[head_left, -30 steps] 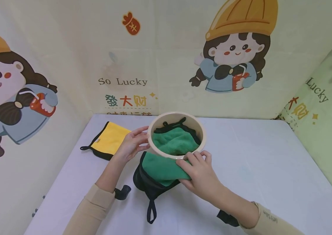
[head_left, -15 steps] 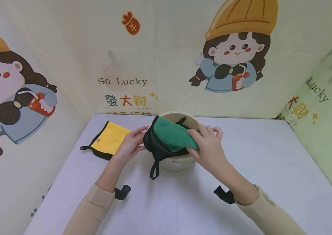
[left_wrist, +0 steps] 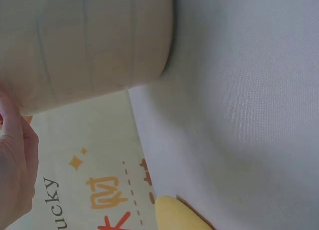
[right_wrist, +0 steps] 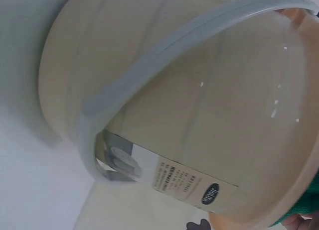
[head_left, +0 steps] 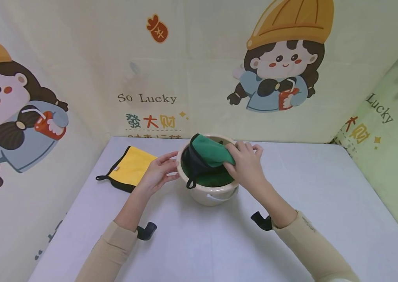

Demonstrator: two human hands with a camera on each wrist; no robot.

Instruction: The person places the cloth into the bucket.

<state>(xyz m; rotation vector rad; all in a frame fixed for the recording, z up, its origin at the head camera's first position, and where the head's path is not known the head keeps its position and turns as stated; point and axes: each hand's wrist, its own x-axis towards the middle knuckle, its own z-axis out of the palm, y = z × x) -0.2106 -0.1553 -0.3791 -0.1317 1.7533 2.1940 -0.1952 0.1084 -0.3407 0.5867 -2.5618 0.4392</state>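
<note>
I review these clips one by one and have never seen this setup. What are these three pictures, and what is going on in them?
No machine here: a person works with two bare hands, wearing one camera on the head and one on each wrist. The head view looks down at a white table. On it stands a beige bucket with a green cloth already inside. The right hand grips a second green cloth over the bucket's opening. The left hand rests against the bucket's side. A yellow cloth lies to the left. The left wrist view shows the bucket wall and table; the right wrist view shows the bucket's side and its grey handle close up.
</note>
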